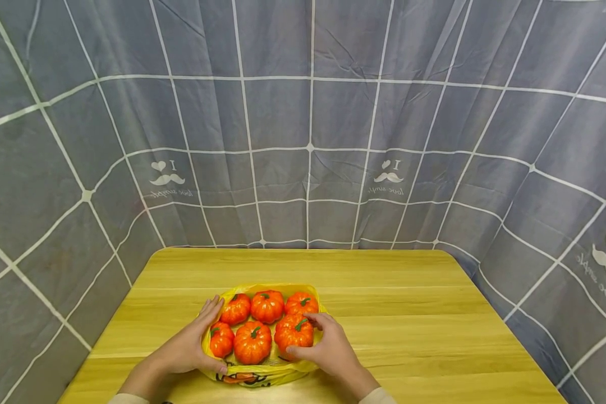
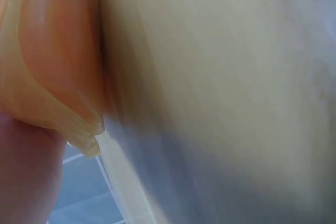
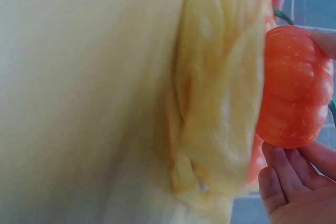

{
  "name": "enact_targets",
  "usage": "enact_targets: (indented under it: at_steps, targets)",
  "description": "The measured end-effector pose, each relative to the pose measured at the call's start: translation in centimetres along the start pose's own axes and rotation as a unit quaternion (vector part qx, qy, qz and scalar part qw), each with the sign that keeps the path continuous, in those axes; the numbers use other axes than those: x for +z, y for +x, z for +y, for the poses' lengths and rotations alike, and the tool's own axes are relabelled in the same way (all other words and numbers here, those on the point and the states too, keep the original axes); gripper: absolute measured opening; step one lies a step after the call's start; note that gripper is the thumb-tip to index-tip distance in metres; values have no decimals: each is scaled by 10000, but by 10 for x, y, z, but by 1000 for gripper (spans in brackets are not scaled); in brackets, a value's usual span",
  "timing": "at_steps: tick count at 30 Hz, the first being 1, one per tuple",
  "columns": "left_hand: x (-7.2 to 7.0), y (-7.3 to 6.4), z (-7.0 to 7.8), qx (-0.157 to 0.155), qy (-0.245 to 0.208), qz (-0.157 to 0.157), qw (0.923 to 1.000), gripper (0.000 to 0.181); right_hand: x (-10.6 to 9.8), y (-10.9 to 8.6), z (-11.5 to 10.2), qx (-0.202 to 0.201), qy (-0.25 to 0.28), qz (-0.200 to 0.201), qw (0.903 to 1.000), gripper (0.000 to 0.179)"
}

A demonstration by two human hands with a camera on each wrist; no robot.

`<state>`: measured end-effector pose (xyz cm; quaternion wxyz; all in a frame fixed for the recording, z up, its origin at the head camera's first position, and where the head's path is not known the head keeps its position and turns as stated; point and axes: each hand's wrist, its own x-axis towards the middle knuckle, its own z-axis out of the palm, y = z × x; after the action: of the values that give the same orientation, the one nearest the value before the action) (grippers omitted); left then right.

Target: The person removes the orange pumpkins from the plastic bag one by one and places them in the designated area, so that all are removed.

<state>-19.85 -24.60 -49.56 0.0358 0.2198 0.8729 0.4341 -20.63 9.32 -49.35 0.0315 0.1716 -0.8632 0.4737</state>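
Note:
Several small orange pumpkins with green stems, among them a front-middle pumpkin [image 1: 253, 343], sit inside a yellow plastic bag [image 1: 262, 375] whose mouth is spread open. My right hand [image 1: 331, 347] grips the front-right pumpkin [image 1: 294, 332] between thumb and fingers. In the right wrist view that pumpkin [image 3: 296, 87] is held at the bag's edge, with fingers [image 3: 294, 179] on one side and the thumb on the other. My left hand [image 1: 189, 339] rests against the bag's left rim, fingers extended and thumb along the front edge. The left wrist view shows the bag's side [image 2: 52, 51] close up.
A wooden table [image 1: 409, 314] carries the bag near its front edge. Grey curtains [image 1: 308, 112] with white grid lines stand behind the table and on both sides.

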Motion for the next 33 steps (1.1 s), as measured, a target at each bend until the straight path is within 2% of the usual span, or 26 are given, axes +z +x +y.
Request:
enact_targets:
  at_steps: [6,17,25,33]
  targets:
    - [0,1,-1,-89,1,-26,10000,136,-23,9,5,171,21,324,9993,72]
    - [1,2,-2,-129,34,-7,9999,137,-77,19,40,814,-104,1132,9902,74]
    - [2,1,-4,-41,30,-36,10000,135,-108,20,69,1239,-330,1393,9819,77]
    - [1,1,-4,-17,39,-44,10000,135,-135,17,98,1646,-286,1600,9729,80]
